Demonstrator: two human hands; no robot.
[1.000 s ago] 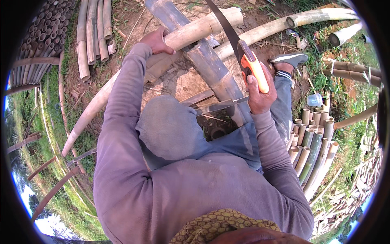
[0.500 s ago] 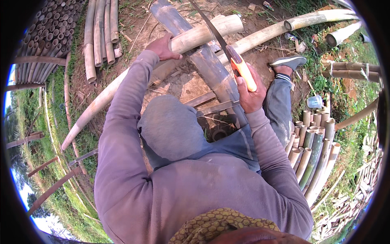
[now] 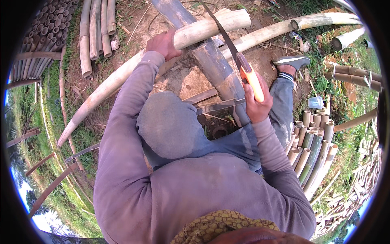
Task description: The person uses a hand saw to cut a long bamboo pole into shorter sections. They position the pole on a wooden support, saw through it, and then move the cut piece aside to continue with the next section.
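Note:
A long pale bamboo pole (image 3: pixel 105 86) runs from the lower left up to the top middle, lying across a grey, weathered bamboo support (image 3: pixel 216 65). My left hand (image 3: pixel 164 45) grips the pole just left of the support, thumb toward me. In my right hand (image 3: pixel 260 101) is the orange-and-dark handle of a handsaw (image 3: pixel 230 45). The saw's dark blade crosses the pole's far right part, pointing up and away from me. Whether its teeth sit in a cut cannot be made out. My bent left knee (image 3: pixel 168 124) is below the pole.
Cut bamboo lengths (image 3: pixel 310 146) stand bundled at the right, beside a clear plastic cup (image 3: pixel 315 102). More poles (image 3: pixel 97 30) lie at the upper left, near a large stack (image 3: pixel 48 24). Another long pole (image 3: pixel 268 32) stretches to the upper right. My shoed foot (image 3: pixel 291 62) rests on the dirt.
My right hand and the saw have come back toward me and a little right. The pole's far end sits slightly farther right and up, with my left hand still on the pole.

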